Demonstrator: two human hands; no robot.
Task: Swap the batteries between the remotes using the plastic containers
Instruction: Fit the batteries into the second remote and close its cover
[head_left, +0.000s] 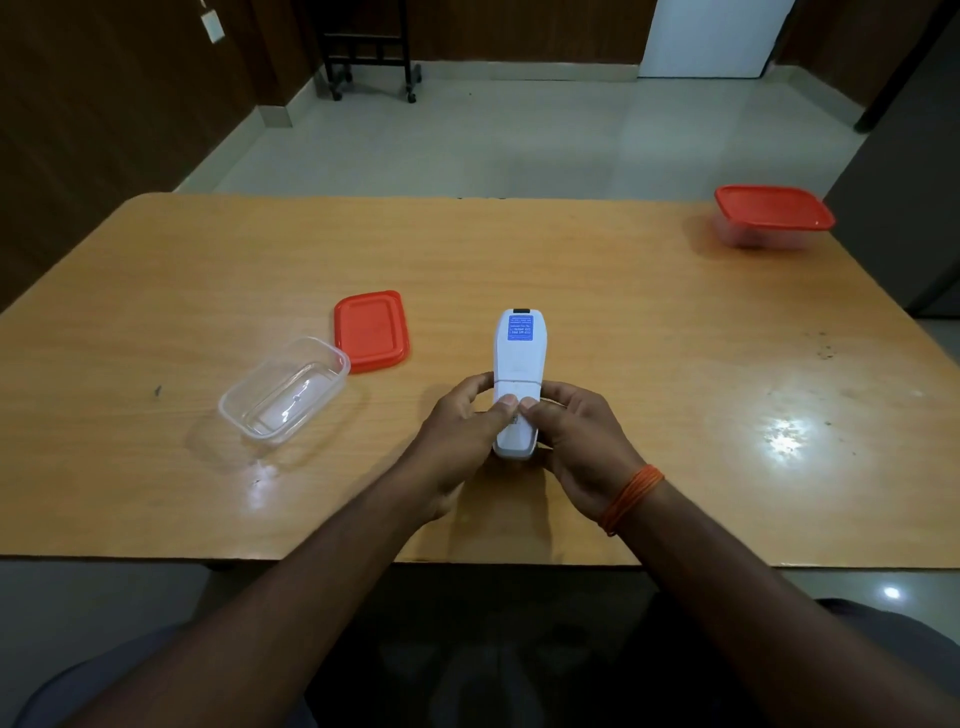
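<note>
1. The wooden table (571, 270) fills the view.
2. A closed container (769, 221) with a red lid sits at the far right corner.
3. An open clear container (284, 395) lies left of centre, its loose red lid (371, 331) just beside it.
4. The white remote (517, 364) lies back-up at the near middle.
5. The left hand (462, 431) and right hand (576, 436) grip its near end, fingers curled round the sides, both thumbs pressing the battery cover.

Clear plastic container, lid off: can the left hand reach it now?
Probably yes: only bare wooden table separates the left hand from the open clear plastic container, though that hand grips the white remote.
</note>
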